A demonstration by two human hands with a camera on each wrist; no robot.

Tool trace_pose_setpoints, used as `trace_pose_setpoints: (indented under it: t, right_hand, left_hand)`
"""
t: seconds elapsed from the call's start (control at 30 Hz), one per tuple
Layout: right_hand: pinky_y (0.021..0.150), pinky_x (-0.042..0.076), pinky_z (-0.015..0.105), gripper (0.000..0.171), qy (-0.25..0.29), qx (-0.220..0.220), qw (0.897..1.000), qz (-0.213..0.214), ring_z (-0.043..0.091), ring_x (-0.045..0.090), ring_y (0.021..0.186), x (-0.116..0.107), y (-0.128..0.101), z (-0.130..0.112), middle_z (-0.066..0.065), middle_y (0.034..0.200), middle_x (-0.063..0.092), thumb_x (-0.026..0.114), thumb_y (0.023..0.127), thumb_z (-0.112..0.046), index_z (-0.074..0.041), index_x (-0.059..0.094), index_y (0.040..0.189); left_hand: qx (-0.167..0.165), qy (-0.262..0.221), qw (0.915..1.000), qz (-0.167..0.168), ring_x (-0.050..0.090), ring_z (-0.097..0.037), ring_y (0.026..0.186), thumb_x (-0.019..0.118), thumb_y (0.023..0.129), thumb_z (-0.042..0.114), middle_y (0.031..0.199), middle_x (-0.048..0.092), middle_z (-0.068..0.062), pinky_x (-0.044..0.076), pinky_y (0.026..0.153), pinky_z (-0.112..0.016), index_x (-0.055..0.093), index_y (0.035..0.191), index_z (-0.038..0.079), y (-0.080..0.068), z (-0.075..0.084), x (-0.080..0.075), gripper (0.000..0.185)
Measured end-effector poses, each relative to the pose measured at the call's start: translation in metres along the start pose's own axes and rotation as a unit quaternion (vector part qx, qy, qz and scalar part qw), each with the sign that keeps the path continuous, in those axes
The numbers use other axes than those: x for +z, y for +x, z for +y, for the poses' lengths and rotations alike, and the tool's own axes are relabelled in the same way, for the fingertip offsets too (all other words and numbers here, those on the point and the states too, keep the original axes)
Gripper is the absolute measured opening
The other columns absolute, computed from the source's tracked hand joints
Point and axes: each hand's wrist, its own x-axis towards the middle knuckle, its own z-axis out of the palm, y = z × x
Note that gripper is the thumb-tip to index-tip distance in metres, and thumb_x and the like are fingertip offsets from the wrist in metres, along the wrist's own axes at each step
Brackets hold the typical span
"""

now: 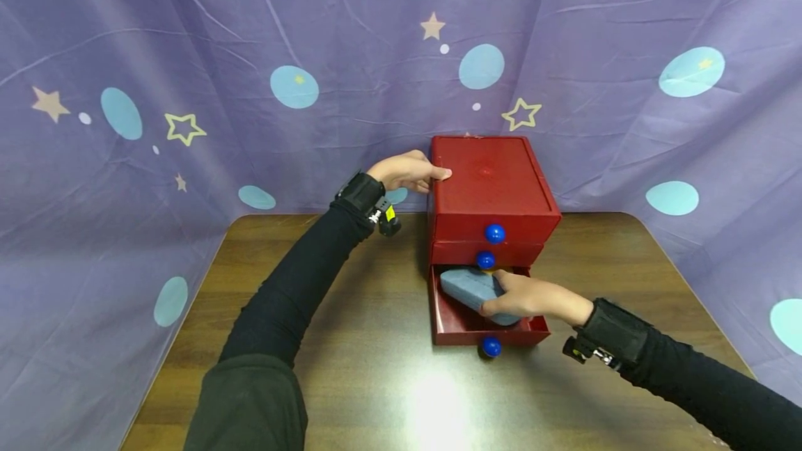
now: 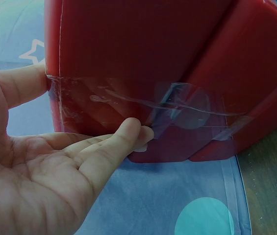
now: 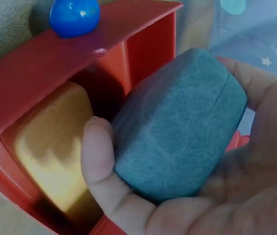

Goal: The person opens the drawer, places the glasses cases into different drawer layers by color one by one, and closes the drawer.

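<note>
A red drawer unit (image 1: 495, 172) with blue knobs stands at the back of the table, its bottom drawer (image 1: 451, 329) pulled out. My left hand (image 1: 407, 171) rests on the unit's left side, thumb on the top edge and fingers against the taped side panel (image 2: 113, 98). My right hand (image 1: 532, 296) grips a blue-grey, leathery glasses case (image 1: 470, 286), tilted over the bottom drawer. In the right wrist view, thumb and fingers wrap the case (image 3: 177, 127) from both sides. Beside it, a yellow case-like block (image 3: 55, 147) lies in the drawer.
The two upper drawers, with knobs (image 1: 495, 233) in front, are closed above the pulled-out one. Brown wooden table (image 1: 363, 339) surface surrounds the unit. A purple curtain (image 1: 376, 40) with stars and ovals hangs right behind it.
</note>
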Motion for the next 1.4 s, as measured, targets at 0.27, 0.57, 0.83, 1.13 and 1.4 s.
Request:
trace_pose_setpoints:
  t: [0.27,0.57,0.83,1.13,1.4]
  right_hand:
    - [0.059,0.056,0.036,0.063,0.021,0.02,1.0,0.01,0.023,0.059,0.078,0.007,0.009,-0.008,0.015,0.1,0.057,0.071,0.082,-0.033,0.008,0.048,0.123]
    - [0.053,0.056,0.032,0.048,0.012,0.039,0.999,0.012,0.021,0.057,0.069,0.007,0.014,-0.018,0.011,0.087,0.056,0.072,0.084,-0.038,0.001,0.052,0.104]
    - [0.062,0.049,0.031,0.061,-0.036,0.036,0.998,0.045,0.023,0.058,0.079,0.018,0.021,-0.02,0.012,0.092,0.06,0.074,0.084,-0.045,0.006,0.055,0.112]
    - [0.049,0.038,0.023,0.04,-0.033,0.027,0.998,0.043,0.014,0.05,0.058,0.023,0.027,-0.025,0.001,0.068,0.053,0.074,0.086,-0.043,-0.008,0.057,0.078]
    - [0.056,0.053,0.03,0.043,-0.024,0.047,0.998,0.019,0.019,0.058,0.068,0.021,0.029,-0.028,0.008,0.08,0.06,0.074,0.088,-0.043,-0.003,0.058,0.091]
  left_hand:
    - [0.002,-0.007,1.0,-0.003,0.064,-0.024,0.115,0.063,0.101,0.023,0.104,0.065,-0.007,0.047,0.112,-0.04,0.058,0.086,0.006,0.0,0.0,0.001,0.023]
    - [-0.003,0.001,1.0,-0.002,0.061,-0.028,0.128,0.061,0.102,0.024,0.124,0.066,-0.013,0.043,0.115,-0.042,0.061,0.1,0.003,0.001,0.0,0.0,0.021]
    - [-0.002,0.01,0.9999,0.001,0.064,-0.02,0.112,0.062,0.101,0.026,0.102,0.065,-0.005,0.047,0.112,-0.038,0.061,0.091,0.006,0.002,-0.002,-0.001,0.023]
    - [-0.001,0.0,1.0,-0.002,0.063,-0.026,0.12,0.062,0.102,0.025,0.122,0.068,-0.015,0.043,0.116,-0.043,0.063,0.105,0.0,0.001,-0.001,0.001,0.025]
    - [-0.005,-0.008,1.0,0.003,0.065,-0.021,0.109,0.062,0.101,0.024,0.11,0.069,-0.011,0.044,0.115,-0.042,0.062,0.095,0.003,0.0,0.0,0.001,0.022]
